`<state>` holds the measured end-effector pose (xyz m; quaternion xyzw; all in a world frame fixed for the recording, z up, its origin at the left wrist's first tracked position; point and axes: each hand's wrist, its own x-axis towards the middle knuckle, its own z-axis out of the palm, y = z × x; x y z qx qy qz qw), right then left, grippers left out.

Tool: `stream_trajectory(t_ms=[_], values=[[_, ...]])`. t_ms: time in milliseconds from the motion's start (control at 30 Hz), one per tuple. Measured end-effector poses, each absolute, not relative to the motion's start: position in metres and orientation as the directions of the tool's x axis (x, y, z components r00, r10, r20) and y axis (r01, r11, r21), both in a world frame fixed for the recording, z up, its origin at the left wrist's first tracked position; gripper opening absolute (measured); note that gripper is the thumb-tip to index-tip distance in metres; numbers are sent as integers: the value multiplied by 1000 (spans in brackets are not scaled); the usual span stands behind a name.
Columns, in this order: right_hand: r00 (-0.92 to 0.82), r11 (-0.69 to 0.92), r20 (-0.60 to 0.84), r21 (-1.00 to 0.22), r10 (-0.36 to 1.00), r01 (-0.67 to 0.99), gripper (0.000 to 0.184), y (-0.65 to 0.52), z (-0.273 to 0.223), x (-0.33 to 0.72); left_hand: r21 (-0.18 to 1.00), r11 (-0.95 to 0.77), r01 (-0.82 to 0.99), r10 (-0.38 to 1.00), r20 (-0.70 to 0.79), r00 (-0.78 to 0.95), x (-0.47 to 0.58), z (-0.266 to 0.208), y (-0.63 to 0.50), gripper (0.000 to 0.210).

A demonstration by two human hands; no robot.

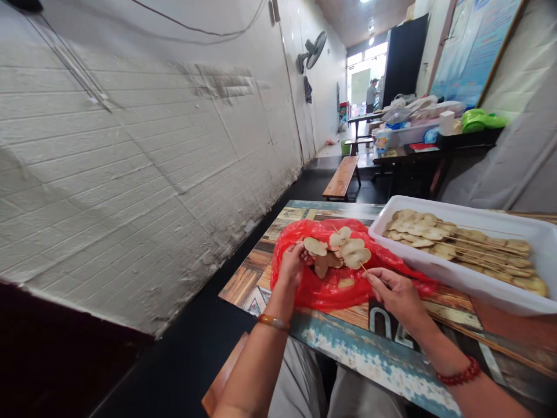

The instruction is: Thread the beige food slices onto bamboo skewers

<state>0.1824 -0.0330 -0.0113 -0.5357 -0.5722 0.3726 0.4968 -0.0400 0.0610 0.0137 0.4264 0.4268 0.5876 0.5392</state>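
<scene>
My left hand (294,262) pinches a thin, pale slice that looks like potato (315,246) at the left side of an open red plastic bag (300,295). Between the fingertips of my right hand (394,290) is the lower end of a thin wooden skewer, with several slices threaded on its far part (354,253). These threaded slices hang over the bag, tilted away to the upper left. More loose slices (322,266) lie inside the bag, partly hidden under the skewer. To the right, a white plastic tub (435,278) holds many filled skewers (487,249) laid side by side.
The bag and tub rest on a wood-patterned table (339,334). Beyond it stand a wooden bench (342,177) and a dark table loaded with bags, a cup (383,140) and green plastic ware (483,120). A white wall (143,174) runs along the left. A person (372,96) stands far back.
</scene>
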Motion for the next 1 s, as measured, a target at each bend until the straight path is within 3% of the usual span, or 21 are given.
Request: stream_trajectory(t_ms=[167,300,433,567,800,1000], values=[[43,116,134,-951,990,288,36,-34,-13,182,971,-57,-231,994,32,-109,-45,-4,58,24],[62,96,118,-953,991,287,36,-36,-11,181,976,-201,88,959,214,-183,-49,-16,60,13],[58,94,116,-949,992,302,35,-38,-8,180,804,-333,493,915,402,-38,-50,-23,61,18],[32,108,124,-945,992,309,35,-37,-8,180,577,-450,682,868,463,181,-45,-26,60,33],[28,115,131,-940,991,321,36,-35,-10,180,440,-500,746,828,497,261,-39,-18,50,28],[35,116,132,-949,991,294,36,-35,-10,180,506,-536,676,807,543,233,-34,-18,43,29]])
